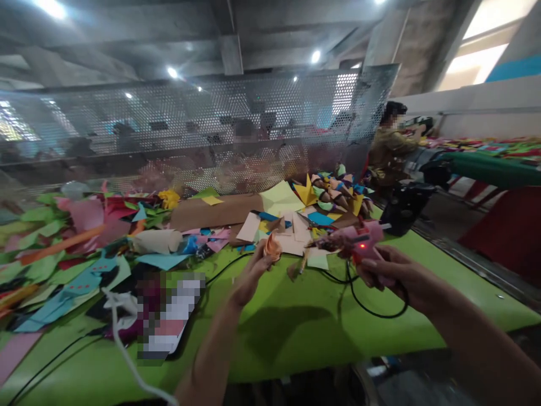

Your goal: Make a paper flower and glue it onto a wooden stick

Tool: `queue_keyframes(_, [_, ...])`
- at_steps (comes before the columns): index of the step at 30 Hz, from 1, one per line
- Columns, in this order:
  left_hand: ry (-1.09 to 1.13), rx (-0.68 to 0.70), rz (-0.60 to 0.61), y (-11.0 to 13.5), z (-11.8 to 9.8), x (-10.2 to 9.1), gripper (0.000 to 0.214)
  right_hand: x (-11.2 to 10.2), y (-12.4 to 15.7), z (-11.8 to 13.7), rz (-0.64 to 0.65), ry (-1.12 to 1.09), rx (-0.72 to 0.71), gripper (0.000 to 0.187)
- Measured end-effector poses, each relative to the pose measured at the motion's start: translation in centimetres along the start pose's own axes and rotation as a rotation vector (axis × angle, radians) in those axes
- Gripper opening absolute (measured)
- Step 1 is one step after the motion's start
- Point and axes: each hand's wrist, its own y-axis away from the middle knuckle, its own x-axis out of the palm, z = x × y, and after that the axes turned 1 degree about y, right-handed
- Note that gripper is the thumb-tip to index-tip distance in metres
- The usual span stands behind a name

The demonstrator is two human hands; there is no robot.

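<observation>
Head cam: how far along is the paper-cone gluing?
Done: a cluster of finished colourful paper cones lies at the back of the green table. In hand: left hand holds an orange paper piece; right hand grips a pink glue gun. Left: loose coloured paper sheets remain.

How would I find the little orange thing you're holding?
Look at the green table, at the bare part in front of the paper scraps. The left hand is raised there, pinching a small orange paper piece. It is the only paper off the table, next to the pink glue gun.
</observation>
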Motion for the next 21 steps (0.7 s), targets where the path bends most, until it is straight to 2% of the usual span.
queue_keyframes(3, [-0.034,0.017,0.006,0.3,-0.8,0.3,0.049,2.0,0.0,0.7,0.048,0.110,0.004,0.052])
queue_keyframes(8, [-0.123,0.028,0.025,0.2,-1.1,0.4,0.049,3.6,0.0,1.4,0.002,0.337,0.008,0.066])
queue_keyframes(14, [-0.173,-0.006,0.015,0.3,-1.3,0.5,0.048,4.1,-0.2,1.7,0.034,0.488,-0.036,0.064])
queue_keyframes(21, [-0.186,-0.014,0.010,0.4,-1.5,0.5,0.045,4.2,-0.4,1.6,0.052,0.525,-0.045,0.059])
